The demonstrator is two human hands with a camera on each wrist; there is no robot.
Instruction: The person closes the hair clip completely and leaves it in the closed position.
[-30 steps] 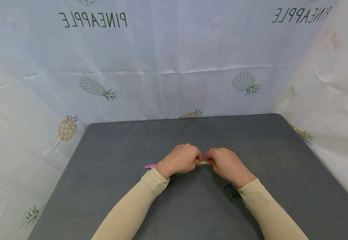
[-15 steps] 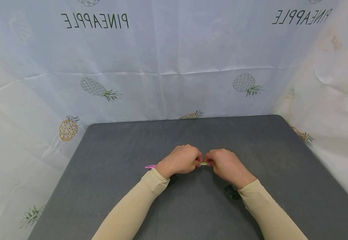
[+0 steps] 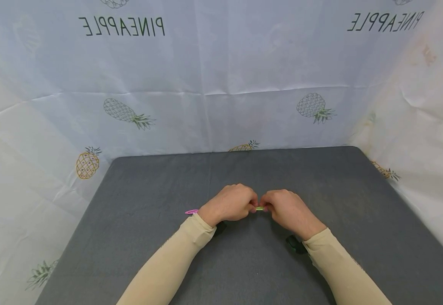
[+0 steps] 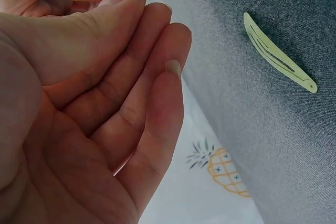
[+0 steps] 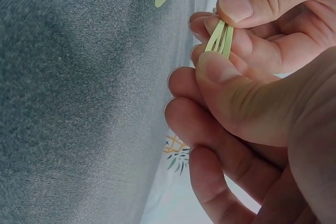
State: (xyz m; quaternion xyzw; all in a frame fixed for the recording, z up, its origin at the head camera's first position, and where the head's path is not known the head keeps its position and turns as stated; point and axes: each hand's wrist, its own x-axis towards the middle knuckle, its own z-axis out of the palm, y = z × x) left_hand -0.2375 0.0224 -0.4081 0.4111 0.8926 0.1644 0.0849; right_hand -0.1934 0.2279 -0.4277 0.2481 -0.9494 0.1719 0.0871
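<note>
A snap hair clip, yellow-green and slim, spans the gap between both hands a little above the table; it is also visible as a thin clip in the head view. My left hand pinches one end between thumb and fingers. The other end is pinched by my right hand, its thumb lying on the clip. Fingers cover both ends. Another hair clip, pink in the head view, lies beside my left wrist. A pale green-looking clip lies on the cloth in the left wrist view.
The dark grey table stretches around both hands. White pineapple-print sheets hang behind it and at both sides. Dark wrist devices show under the sleeves.
Both hands keep their pinch on the hair clip in almost the same place. Only a very slight shift of the whole head view shows.
</note>
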